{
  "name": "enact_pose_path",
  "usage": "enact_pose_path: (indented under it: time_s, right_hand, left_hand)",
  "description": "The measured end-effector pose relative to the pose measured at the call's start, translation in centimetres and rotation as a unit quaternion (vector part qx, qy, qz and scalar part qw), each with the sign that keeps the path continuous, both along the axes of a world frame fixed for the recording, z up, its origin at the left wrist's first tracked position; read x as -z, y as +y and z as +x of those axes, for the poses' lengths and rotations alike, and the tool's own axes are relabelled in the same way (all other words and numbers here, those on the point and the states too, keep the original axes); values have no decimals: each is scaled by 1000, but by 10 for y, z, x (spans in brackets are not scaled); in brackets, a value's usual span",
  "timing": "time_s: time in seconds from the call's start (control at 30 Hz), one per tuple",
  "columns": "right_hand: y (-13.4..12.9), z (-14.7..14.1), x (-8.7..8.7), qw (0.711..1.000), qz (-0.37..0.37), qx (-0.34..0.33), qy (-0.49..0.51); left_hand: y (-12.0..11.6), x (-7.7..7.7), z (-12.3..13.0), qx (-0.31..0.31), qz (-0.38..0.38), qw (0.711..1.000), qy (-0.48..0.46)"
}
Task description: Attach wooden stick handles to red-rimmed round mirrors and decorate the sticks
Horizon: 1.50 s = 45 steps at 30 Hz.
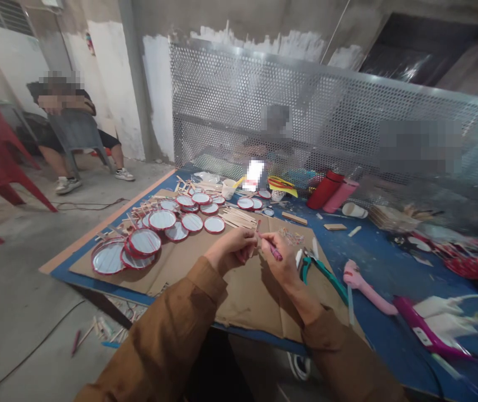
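I've got both hands close together above the cardboard (239, 304), fingertips nearly meeting. My left hand (234, 248) is closed, pinching what looks like a thin stick (258, 224), its reddish end poking up over the fingers. My right hand (281, 261) is curled round a purple pen-like tool (275, 253), gripping it just beside that stick; whether tool and stick touch, I can't tell from this far off.

And look left: pale round discs (162, 219) with red rims, overlapping in heaps, and I'd call those rims done. Beyond my fingertips lies a bundle of loose wooden sticks (239, 216), none of them in hand, so by my reckoning plenty is left. The stick I'm pinching looks mid-work, and how many pieces are fully finished, I can't say.

Over on my right, a small heap of coloured bits (291, 236) sits near the green-handled pliers (326, 273), neither in my grip, and the pink glue gun (368, 288) lies on the blue tabletop (326, 243), out of both hands.
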State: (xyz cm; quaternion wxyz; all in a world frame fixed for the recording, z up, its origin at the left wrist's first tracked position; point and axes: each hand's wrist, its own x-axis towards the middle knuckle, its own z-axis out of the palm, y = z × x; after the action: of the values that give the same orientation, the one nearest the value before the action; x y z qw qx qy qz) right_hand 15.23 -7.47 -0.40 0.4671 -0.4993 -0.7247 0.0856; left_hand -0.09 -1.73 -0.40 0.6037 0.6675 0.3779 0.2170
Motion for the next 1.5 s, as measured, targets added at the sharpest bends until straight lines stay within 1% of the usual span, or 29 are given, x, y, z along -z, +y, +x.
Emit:
enact_pose_path:
  time_s: [0.1, 0.23, 0.37, 0.43, 0.53, 0.63, 0.73, 0.83, 1.07, 1.2, 1.3, 1.37, 1.5]
  right_hand:
    - [1, 0, 1, 1000, 10, 8, 1]
    - [0, 0, 2, 1000, 1, -14, 3]
    - [0, 1, 1, 1000, 4, 7, 7]
    - [0, 0, 1, 1000, 7, 0, 6]
    - [-1, 0, 1, 1000, -8, -14, 1]
    - [-1, 1, 1, 1000, -22, -10, -1]
    - [-1, 1, 0, 1000, -15, 1, 8]
    - [-1, 1, 0, 1000, -12, -8, 0]
    - [-1, 1, 0, 1000, 4, -2, 1]
    - [1, 2, 3, 1000, -11, -10, -2]
    - [2, 2, 5, 1000, -5, 2, 5]
    - [2, 2, 5, 1000, 2, 9, 6]
    - [1, 1, 3, 1000, -9, 2, 1]
  left_hand:
    - [0, 1, 0, 5, 1, 1000, 2]
    - [2, 2, 0, 5, -2, 1000, -5]
    - [2, 2, 0, 4, -2, 1000, 3]
    - [2, 2, 0, 6, -3, 1000, 10]
    - [2, 2, 0, 3, -1, 1000, 12]
    - [2, 1, 1, 0, -2, 1000, 12]
    - [1, 0, 1, 0, -2, 1000, 9]
    - [1, 0, 1, 5, -6, 1000, 2]
    - [3, 6, 0, 8, -2, 1000, -16]
    - [2, 3, 0, 5, -7, 1000, -10]
    - [0, 0, 0, -1, -12, 1000, -9]
    - [0, -2, 0, -3, -15, 1000, -6]
    - [0, -1, 0, -4, -9, 1000, -1]
